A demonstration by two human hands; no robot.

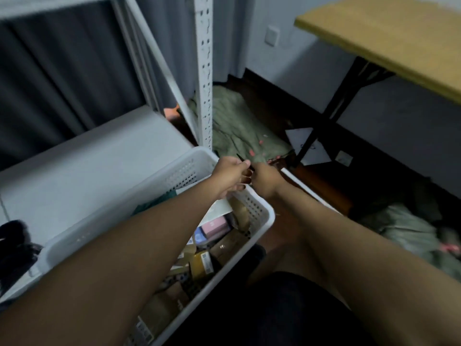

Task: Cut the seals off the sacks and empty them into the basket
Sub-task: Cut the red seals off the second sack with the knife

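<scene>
While both hands meet, green sack (234,126) crumpled w/ red marks, left hand (230,174) pinching thin black tool (245,163), right hand (265,179) grip unclear.

Crumpled green sack (234,126) on floor beyond part-filled white basket (259,211)

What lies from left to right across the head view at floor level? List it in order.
Dark bundle → white basket holding parcels → white perforated shelf post → green sack on the floor → white paper by the black table leg → second green sack.
</scene>
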